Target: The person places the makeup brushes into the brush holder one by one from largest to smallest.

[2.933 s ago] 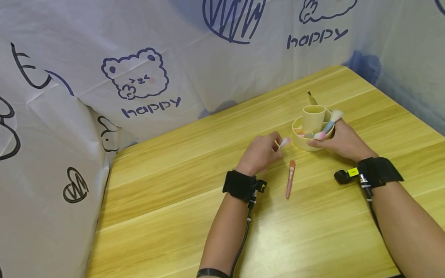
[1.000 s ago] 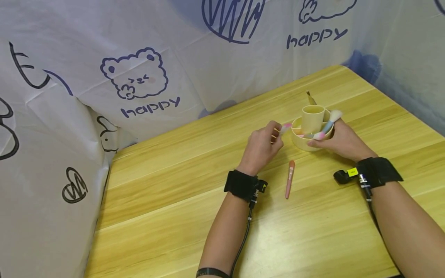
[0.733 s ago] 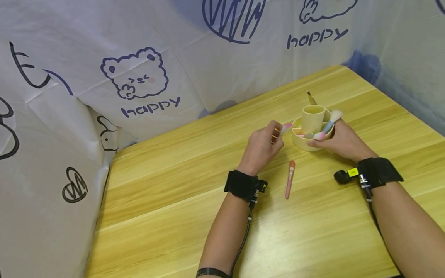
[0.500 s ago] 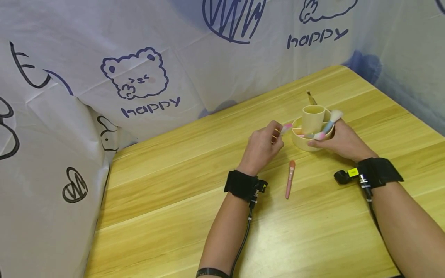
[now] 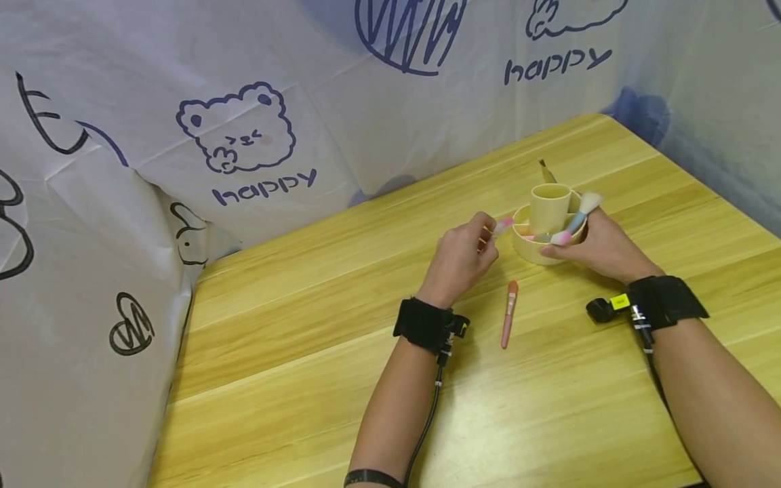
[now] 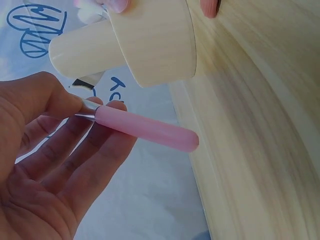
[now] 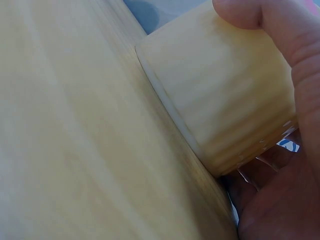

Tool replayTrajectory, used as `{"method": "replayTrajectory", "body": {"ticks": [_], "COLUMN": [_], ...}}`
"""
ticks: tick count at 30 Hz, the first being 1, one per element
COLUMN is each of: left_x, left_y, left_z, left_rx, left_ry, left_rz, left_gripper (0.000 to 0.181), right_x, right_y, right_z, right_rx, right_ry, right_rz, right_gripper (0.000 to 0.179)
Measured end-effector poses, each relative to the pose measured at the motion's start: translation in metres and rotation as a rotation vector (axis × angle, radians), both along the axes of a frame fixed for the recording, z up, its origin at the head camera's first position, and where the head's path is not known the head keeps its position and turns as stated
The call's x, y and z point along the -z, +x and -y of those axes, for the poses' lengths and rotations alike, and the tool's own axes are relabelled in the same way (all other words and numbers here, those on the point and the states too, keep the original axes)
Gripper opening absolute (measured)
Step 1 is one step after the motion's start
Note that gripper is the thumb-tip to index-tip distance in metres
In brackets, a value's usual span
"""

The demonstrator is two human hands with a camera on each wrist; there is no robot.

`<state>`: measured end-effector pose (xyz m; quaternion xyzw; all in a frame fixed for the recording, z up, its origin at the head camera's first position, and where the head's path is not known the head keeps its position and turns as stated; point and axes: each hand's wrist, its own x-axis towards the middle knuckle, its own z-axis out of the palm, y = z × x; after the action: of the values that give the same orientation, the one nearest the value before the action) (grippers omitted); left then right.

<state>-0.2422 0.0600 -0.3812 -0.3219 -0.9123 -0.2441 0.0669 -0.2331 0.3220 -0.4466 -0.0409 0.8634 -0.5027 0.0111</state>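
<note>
My left hand [image 5: 457,261] pinches a makeup brush [image 6: 145,127] by its metal ferrule, between thumb and fingertips. The brush's pink handle shows in the left wrist view; its white and pink bristles [image 5: 504,224] are by the left rim of a cream brush holder [image 5: 538,253] in the head view. With thumb in front and fingers round the far side, my right hand [image 5: 601,251] grips this holder, which stands on the table. A round cup [image 5: 549,210] rises from its middle. Brushes lie in the compartments, among them a blue-handled one [image 5: 576,221] with white bristles.
A pink brush with orange bristles [image 5: 509,315] lies on the wooden table [image 5: 293,379] in front of the holder. Behind the cup, a slim brush with a dark tip [image 5: 547,172] sticks up. A printed white cloth [image 5: 342,122] hangs along the table's back and left side.
Since the earliest frame, my left hand has moved away from me, bringing the brush's bristles up to the holder's left rim. Over the last second little has moved; the right hand keeps its grip.
</note>
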Motion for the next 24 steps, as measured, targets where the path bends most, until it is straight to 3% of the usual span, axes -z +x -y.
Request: {"method": "replayTrajectory", "body": {"ticks": [24], "left_x": [0.0028], "left_y": [-0.0005], "left_z": [-0.0006], "left_rx": [0.024], "left_ry": [-0.002], "left_rz": [-0.017], "left_gripper": [0.019], "right_x": [-0.0004], "right_y": [0.0006], "right_z": [-0.0002], "right_rx": [0.000], "right_ry": [-0.011], "right_rz": [0.006], "right_gripper": [0.096]}}
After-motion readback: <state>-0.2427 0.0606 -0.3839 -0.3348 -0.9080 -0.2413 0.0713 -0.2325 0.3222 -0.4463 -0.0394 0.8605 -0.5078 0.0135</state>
